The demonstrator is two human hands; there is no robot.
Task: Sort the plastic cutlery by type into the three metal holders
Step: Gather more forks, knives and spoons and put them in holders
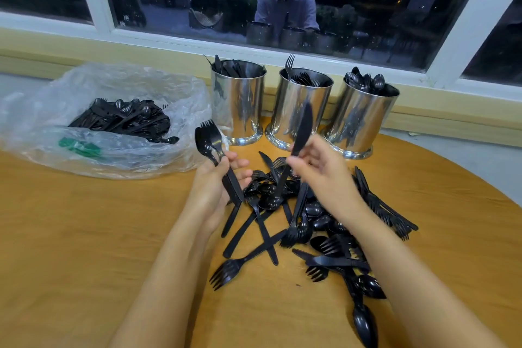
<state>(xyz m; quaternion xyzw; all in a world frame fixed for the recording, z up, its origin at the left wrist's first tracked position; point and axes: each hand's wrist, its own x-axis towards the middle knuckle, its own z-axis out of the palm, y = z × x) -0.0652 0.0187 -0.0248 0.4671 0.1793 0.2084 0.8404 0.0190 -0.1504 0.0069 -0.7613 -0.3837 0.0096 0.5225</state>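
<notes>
Three shiny metal holders stand in a row by the window: the left holder [238,102] has knives, the middle holder [298,110] forks, the right holder [364,118] spoons. A pile of black plastic cutlery [305,223] lies on the wooden table in front of them. My left hand [217,186] grips a spoon and a fork [210,141] together by their handles, heads up. My right hand [319,172] pinches a black knife [302,130] by its handle, blade pointing up in front of the middle holder.
A clear plastic bag [113,121] with more black cutlery lies at the left on the table [84,234]. The window sill and glass run behind the holders. The round table's edge curves off at the right.
</notes>
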